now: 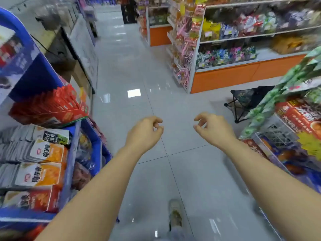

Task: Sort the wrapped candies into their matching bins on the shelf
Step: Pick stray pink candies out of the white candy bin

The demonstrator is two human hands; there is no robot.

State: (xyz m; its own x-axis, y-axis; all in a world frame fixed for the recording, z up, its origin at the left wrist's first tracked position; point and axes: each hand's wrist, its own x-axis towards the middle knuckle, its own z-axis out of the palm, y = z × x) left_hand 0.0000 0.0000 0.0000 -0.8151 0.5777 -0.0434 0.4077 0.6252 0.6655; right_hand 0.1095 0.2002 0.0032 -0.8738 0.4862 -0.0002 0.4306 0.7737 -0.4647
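Glossy grey tiled floor [182, 171]; orange-based shelving [225, 79]; folding stool [243, 103]; glare.

- Hands: 2, left hand [145, 131] and right hand [213, 129], both bare, nothing held.
- Shoe [175, 214]: 1 in view, at the bottom edge.
- Folding stool [243, 101]: 1, black.
- Orange-based shelf units: 2, near unit [225, 79] and far unit [159, 35].
- Tiers on the near unit: 3 in view.
- Pink wire rack [182, 66]: 1.
- Blue display stand [34, 72]: 1.
- Red carton tray [57, 105]: 1.
- Front-facing pouches on the stand: 3, 2 orange pouches [46, 152] and 1 green-and-black pouch [54, 136].
- Candy bins [225, 55] on the lowest tier: too blurred to count.
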